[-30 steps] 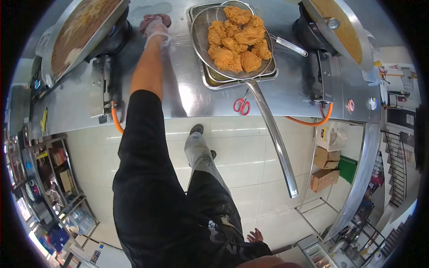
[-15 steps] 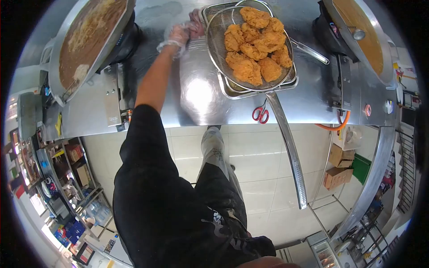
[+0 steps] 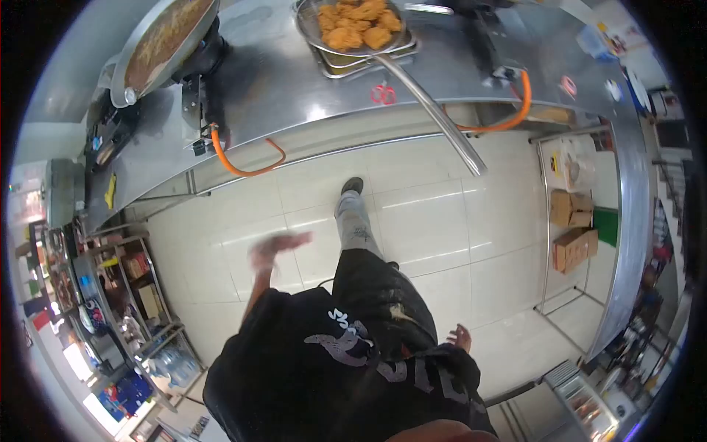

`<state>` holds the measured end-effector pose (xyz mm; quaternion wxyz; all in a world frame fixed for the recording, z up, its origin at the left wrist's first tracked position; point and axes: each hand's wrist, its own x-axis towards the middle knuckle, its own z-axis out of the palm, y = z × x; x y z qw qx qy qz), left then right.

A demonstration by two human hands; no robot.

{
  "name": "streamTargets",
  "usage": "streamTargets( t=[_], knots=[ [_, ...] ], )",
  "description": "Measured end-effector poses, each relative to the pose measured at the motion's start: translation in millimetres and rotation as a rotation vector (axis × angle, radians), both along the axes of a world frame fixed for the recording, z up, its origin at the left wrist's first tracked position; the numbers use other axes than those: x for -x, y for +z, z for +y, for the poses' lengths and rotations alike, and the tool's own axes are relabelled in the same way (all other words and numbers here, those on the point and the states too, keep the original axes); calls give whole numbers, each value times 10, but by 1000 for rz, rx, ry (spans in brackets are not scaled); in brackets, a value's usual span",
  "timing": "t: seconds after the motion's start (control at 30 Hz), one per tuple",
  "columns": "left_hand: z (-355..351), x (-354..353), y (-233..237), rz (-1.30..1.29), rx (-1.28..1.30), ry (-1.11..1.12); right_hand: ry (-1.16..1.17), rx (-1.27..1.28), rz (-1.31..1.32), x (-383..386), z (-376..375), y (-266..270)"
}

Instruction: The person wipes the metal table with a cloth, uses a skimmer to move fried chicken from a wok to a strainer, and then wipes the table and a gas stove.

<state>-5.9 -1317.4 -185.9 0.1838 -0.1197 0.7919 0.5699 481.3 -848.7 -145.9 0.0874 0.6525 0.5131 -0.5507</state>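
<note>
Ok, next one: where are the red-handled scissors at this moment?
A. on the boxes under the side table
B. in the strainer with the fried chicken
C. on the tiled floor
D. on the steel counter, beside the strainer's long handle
D: the scissors lie flat on the steel counter, close beside the strainer's long handle, which juts out past the counter's edge over the floor.

COUNT | wok: 1, upper left | strainer: 1, top centre | fried pieces: several, exact tally unclear | tray: 1 | red scissors: 1 | orange hoses: 2 | cardboard boxes: 2, right | hands: 2, left hand, right hand
</note>
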Motion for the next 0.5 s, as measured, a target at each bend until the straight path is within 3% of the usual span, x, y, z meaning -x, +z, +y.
streamTargets(
  t=[0.1,0.2,0.27,0.37,0.4,0.43,0.5],
  knots=[
    [-703,-1052,-93,-314,475,-151,-75,-48,72,80,63,171],
    [-725,-1524,-197,-547,503,-242,-60,-60,222,231,135,127],
    [-497,-1521,-405,-578,434,-281,-1,-75,276,547,245,-41],
    [115,-1019,-837,-375,248,-374,154,-102,420,1407,286,86],
    [455,-738,-979,-358,16,-258,165,-4,460,1797,274,335],
    [867,-427,-1069,-471,-446,83,264,-25,527,2068,284,339],
    [1885,52,-463,-493,-315,-25,487,-34,560,2638,308,472]
  ],
)
